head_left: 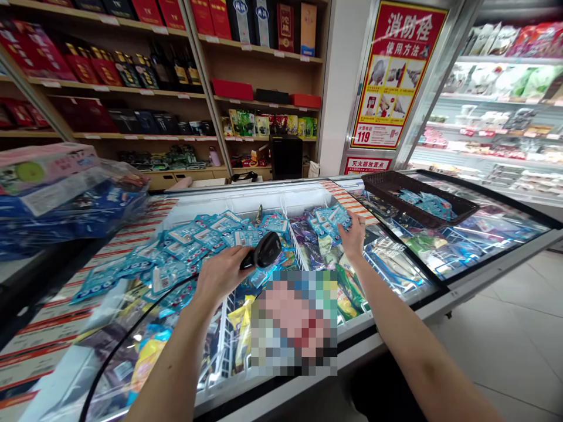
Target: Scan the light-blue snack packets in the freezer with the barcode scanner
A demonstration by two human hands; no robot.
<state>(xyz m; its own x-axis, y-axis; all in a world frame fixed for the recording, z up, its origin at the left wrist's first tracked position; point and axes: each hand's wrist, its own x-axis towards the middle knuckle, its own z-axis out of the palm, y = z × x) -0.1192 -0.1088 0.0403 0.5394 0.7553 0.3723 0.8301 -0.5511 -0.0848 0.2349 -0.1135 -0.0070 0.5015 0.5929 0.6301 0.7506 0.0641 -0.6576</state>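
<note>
My left hand point(223, 271) is wrapped round the handle of a black barcode scanner point(267, 250), whose cable trails down to the lower left. To the right, my right hand point(353, 234) has its fingertips on a blue packet point(338, 215) in a small group of similar packets. I cannot make out how firmly it is pinched. Many blue packets point(206, 234) with white barcode labels lie spread over the glass top of the chest freezer point(303, 183), left of and beyond the scanner.
A dark brown basket point(461, 212) holding blue packets stands on the freezer at right. Boxes in blue plastic wrap point(88, 205) are stacked at left. Wooden shelves point(264, 58) line the back, and a lit display fridge point(505, 97) is at far right. A pixelated patch hides the front centre.
</note>
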